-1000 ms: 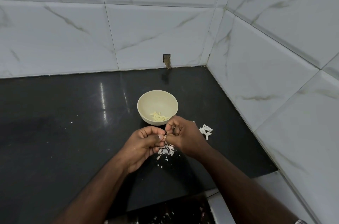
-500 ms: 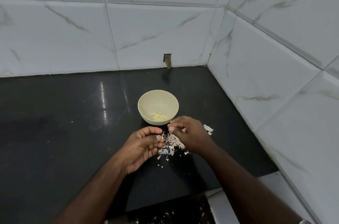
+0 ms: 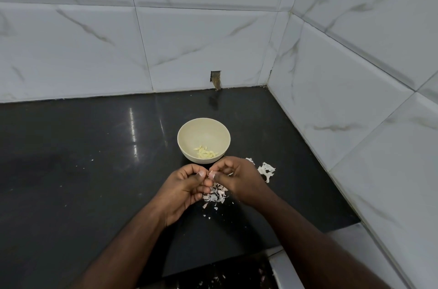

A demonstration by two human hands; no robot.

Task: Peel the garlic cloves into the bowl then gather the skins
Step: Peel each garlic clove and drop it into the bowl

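Note:
A cream bowl point(image 3: 189, 133) stands on the black counter with several peeled garlic cloves point(image 3: 205, 152) at its bottom. Just in front of the bowl my left hand point(image 3: 183, 190) and my right hand point(image 3: 239, 179) meet fingertip to fingertip, both pinching a small pinkish garlic clove point(image 3: 211, 174) between them. Under the hands lies a heap of pale garlic skins point(image 3: 216, 195). A larger white skin piece point(image 3: 266, 170) lies to the right of my right hand.
White marble-look tiled walls close the counter point(image 3: 83, 158) at the back and on the right. A small hole in the tile point(image 3: 216, 79) sits at the back wall's foot. Skin crumbs dot the counter and the lower ledge point(image 3: 213, 280) near me.
My right hand, which half a second ago had pulled away to the right over the skins, has come back to my left hand, and both now pinch the clove.

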